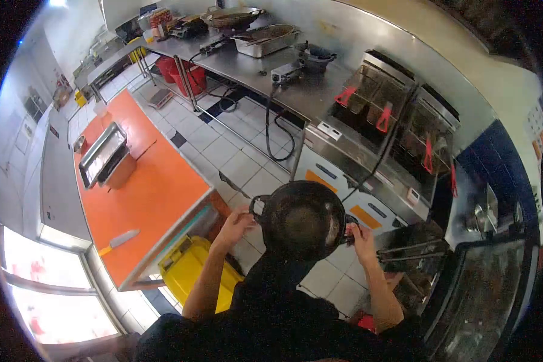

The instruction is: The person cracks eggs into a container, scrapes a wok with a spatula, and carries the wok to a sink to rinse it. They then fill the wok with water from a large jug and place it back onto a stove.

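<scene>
A dark, round wok (301,220) with a loop handle on each side is held up in front of my body, its blackened inside facing me. My left hand (238,226) is at the left loop handle, fingers bent against it and partly hidden. On the opposite side, my right hand (362,241) is closed around the right handle. No food shows inside the wok. Tiled floor (338,271) lies beneath it.
To the left stands an orange-topped table (163,193) with a knife (122,240) and metal trays (105,154). Below it is a yellow bin (193,265). Fryers (368,139) with red-handled baskets are ahead right, beside a steel counter (235,66) bearing pans. A cable (268,127) hangs down.
</scene>
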The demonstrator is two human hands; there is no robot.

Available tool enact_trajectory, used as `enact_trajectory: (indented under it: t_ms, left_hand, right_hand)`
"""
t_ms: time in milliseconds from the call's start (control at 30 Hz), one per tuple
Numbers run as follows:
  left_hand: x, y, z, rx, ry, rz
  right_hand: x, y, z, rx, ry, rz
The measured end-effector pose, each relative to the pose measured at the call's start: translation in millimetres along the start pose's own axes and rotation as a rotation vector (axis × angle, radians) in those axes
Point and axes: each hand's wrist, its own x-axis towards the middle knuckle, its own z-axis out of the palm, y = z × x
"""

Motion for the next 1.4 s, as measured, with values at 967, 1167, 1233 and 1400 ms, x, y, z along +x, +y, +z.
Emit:
enact_trajectory:
  t_ms: [967,1167,1233,1400]
  left_hand:
    - [782.9,464.9,-80.2,0.489,0.017,0.402]
    - [942.7,514.4,-30.6,0.606,-0.128,0.4]
    - [986.2,517.3,-14.2,0.594,-0.18,0.407]
    - [1093.8,510.0,14.1,0.662,-0.352,0.386]
  right_hand:
    - [736.1,-177.0,190.7,0.188,0.519,0.059]
    - [857.7,-187.1,158.7,-0.047,0.648,0.124]
    - [894.9,-167.3,142.3,-0.257,0.694,0.1]
    - [968.3,-142.4,119.0,-0.624,0.688,0.098]
